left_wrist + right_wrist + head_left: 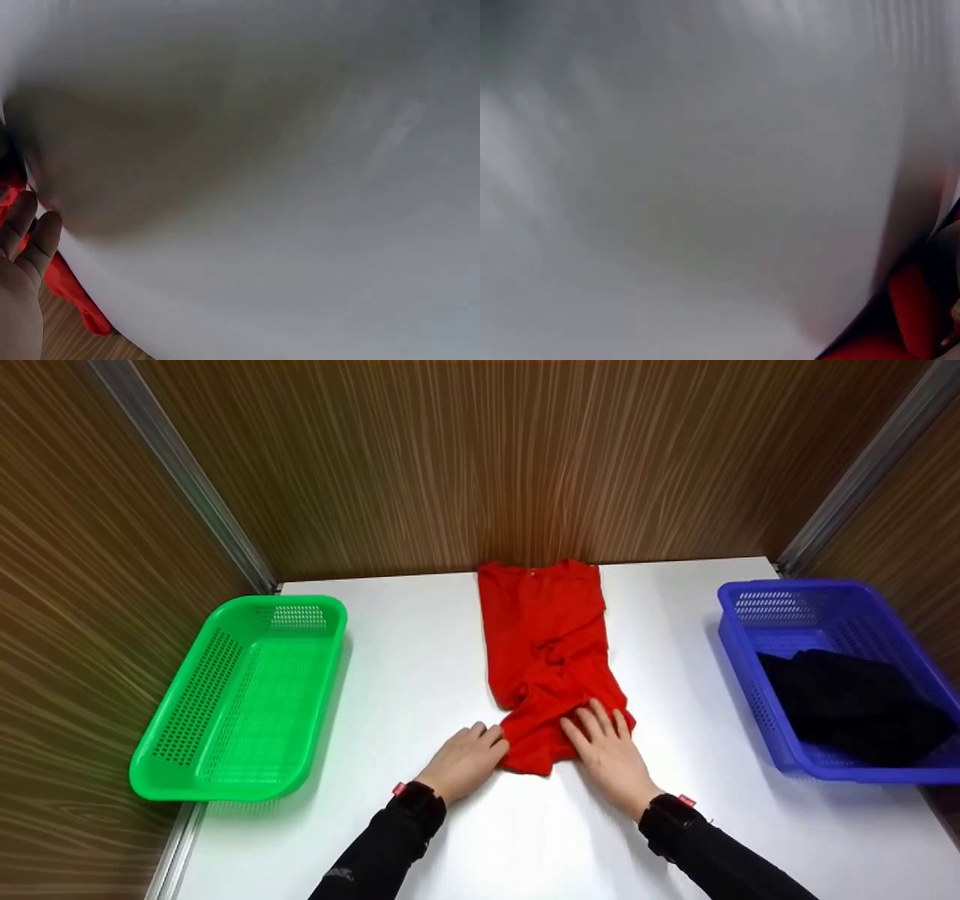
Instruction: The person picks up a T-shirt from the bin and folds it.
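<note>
White table [420, 675] here, backed up against wood-grain walls. A red shirt [544, 645] lies right on it, stretched in a long strip from the back edge toward the near side, pretty bunched up at the near end. Well off to the left of the shirt there's a green basket [187, 780] sitting at the table's left edge. Well off to the right of the shirt, a blue basket [739, 660] sits on the tabletop at the right edge.
</note>
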{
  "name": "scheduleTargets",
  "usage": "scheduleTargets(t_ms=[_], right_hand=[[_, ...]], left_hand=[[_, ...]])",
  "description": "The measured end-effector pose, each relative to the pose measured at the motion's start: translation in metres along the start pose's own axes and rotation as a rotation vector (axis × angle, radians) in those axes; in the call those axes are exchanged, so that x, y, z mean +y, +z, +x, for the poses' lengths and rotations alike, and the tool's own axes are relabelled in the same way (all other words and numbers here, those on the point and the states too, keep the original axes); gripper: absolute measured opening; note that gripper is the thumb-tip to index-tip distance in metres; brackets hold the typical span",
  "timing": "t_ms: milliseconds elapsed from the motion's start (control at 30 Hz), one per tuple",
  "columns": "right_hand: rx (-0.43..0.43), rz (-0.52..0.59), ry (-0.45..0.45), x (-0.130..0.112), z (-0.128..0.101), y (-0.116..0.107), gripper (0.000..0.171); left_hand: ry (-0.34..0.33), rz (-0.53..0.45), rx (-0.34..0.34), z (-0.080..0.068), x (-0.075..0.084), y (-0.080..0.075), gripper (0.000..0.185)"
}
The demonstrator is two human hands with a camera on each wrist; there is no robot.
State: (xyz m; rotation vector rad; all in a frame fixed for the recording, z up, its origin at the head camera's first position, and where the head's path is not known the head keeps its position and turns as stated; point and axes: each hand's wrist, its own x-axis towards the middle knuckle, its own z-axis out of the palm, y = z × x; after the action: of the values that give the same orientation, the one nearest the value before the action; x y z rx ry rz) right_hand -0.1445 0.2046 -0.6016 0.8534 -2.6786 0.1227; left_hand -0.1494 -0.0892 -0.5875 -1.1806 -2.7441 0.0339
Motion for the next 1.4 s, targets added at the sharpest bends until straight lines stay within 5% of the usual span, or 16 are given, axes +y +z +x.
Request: scheduleTargets(t_ms=[133,300,400,500,733,933,1033,1167,1267,1400], right_hand=[[0.104,0.012,0.036,0.011,-0.004,0.0,0.038],[0.122,0.051,-0.069,0.028,-0.016,-0.007,0.039],[0.12,0.071,-0.171,0.034,-0.02,-0.012,0.04],[0.154,0.077,-0.245,0.037,-0.02,-0.017,0.038],[0.189,0.047,-0.335,0.04,-0.019,-0.033,0.044],[0.155,-0.075,-0.253,0.029,-0.012,-0.035,0.063],[0.19,-0.07,-0.234,0.025,-0.009,-0.037,0.052],[0.268,0.067,-0.186,0.026,-0.013,-0.045,0.041],[0.279,0.26,-0.114,0.031,-0.019,-0.054,0.04],[0.194,0.543,0.0,0.038,-0.025,-0.068,0.034]], left_hand=[[-0.039,-0.07,0.024,0.0,0.0,0.0,0.009],[-0.102,-0.28,0.26,-0.005,-0.005,-0.002,0.017],[-0.074,-0.288,0.385,-0.004,-0.006,-0.006,0.022],[-0.03,-0.304,0.437,-0.002,-0.006,-0.011,0.029],[0.025,-0.402,0.483,-0.001,-0.007,-0.023,0.025],[-0.093,-0.62,0.452,0.0,0.001,-0.034,0.017],[-0.135,-0.668,0.413,0.0,0.007,-0.041,0.017],[-0.136,-0.675,0.458,0.0,0.009,-0.046,0.014],[-0.077,-0.733,0.48,-0.003,0.005,-0.052,0.013],[0.048,-0.826,0.396,-0.01,0.0,-0.063,0.018]])
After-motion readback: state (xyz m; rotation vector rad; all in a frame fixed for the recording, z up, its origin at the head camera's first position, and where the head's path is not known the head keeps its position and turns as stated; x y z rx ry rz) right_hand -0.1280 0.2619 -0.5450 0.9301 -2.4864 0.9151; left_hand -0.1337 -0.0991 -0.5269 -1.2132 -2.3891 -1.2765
